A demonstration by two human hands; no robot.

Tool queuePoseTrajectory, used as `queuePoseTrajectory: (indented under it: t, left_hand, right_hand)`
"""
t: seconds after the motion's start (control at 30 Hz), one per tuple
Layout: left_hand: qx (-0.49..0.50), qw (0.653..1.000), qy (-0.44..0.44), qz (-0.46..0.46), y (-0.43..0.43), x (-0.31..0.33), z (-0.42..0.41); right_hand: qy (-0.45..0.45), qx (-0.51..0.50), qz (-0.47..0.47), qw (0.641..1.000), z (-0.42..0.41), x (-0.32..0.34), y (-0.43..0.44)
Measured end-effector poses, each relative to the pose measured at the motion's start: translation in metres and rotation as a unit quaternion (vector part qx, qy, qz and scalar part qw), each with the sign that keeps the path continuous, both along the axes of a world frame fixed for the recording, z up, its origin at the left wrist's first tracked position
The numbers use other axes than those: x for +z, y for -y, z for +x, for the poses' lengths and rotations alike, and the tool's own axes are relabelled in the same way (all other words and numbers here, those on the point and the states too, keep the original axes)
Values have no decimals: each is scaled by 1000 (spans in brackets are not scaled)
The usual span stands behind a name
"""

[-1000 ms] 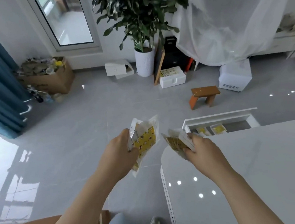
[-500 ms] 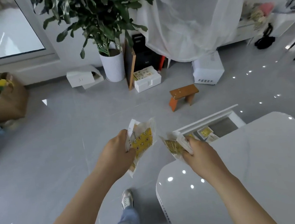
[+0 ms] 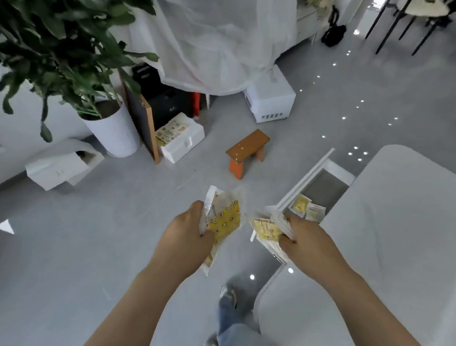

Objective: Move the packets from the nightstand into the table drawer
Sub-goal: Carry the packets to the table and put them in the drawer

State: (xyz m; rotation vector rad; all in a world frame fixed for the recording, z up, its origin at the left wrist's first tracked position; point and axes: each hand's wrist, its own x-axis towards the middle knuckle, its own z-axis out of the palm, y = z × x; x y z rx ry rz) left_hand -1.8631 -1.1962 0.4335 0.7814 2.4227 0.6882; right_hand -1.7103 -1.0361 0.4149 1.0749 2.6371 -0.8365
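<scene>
My left hand (image 3: 184, 238) is shut on clear packets with a yellow print (image 3: 225, 222), held over the grey floor. My right hand (image 3: 305, 239) is shut on more yellow packets (image 3: 266, 228), just left of the white table's corner. The table drawer (image 3: 308, 178) stands open beyond my right hand, its white front rail angled up to the right. Two packets (image 3: 305, 207) lie inside its near end. The white table top (image 3: 392, 241) fills the lower right. The nightstand is out of view.
A small orange wooden stool (image 3: 247, 149) stands on the floor past the drawer. A potted plant (image 3: 112, 127), white boxes (image 3: 182, 139) and a white appliance (image 3: 270, 100) line the back. Black chair legs (image 3: 401, 19) are at the top right. My legs and shoes (image 3: 226, 297) are below.
The view has swung right and nearer to the table. The open drawer now lies closer to my right hand. Both hands still hold their packets.
</scene>
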Motion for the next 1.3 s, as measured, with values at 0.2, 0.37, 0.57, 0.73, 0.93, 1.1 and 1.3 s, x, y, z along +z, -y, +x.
queuePoseTrajectory:
  t: [0.2,0.37,0.57,0.73,0.93,1.1,1.3]
  left_hand:
    - [-48,999,-10,-11,-59,-1,-64]
    - [-89,996,2,-9,-99,-6,-105]
    - [-168,986,5,-1,-144,-20,-167]
    - [-273,962,6,5,-180,-27,-227]
    - [-348,937,29,-4,-223,-32,-284]
    - [-406,913,32,-21,-267,-39,-295]
    - [-463,886,19,-24,-348,-41,-282]
  right_hand:
    - [-2,-61,-23,998,-52,-5,-43]
    - [14,-89,-25,996,-83,-5,-69]
    - [20,-139,-4,990,-128,-8,-92]
    - [24,-220,-7,975,-172,-11,-95]
    - [10,-325,-34,945,-212,-17,-102]
    - [10,-398,-45,916,-216,-22,-114]
    - [13,-457,-42,889,-207,-33,-163]
